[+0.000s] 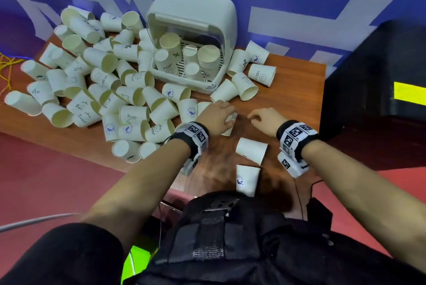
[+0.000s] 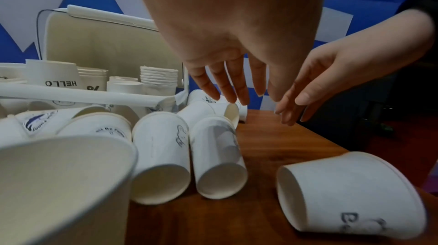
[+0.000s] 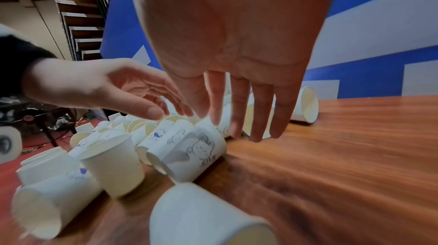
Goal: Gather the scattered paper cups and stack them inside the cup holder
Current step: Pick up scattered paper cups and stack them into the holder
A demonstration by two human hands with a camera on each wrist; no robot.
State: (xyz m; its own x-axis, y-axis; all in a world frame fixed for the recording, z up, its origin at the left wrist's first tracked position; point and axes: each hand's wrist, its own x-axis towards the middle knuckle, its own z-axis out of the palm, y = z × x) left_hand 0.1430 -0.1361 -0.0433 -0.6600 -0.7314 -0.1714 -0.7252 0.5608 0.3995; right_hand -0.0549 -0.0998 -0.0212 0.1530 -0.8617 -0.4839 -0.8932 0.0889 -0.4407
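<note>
Where cups [image 1: 99,91] lie scattered, several read "HELLO".

White paper cups [image 1: 96,91] strewn beside cup holder [image 1: 193,38]

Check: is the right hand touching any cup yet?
Apart. Right wrist view shows the right hand hovering open, bare table under its fingertips.

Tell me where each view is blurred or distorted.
Head view: wide-angle bend at the edges, the cup holder leans, cups sharp. Left wrist view: the nearest cup is soft, the left hand looms large. Right wrist view: the table is smeared, the near cup blurred.
</note>
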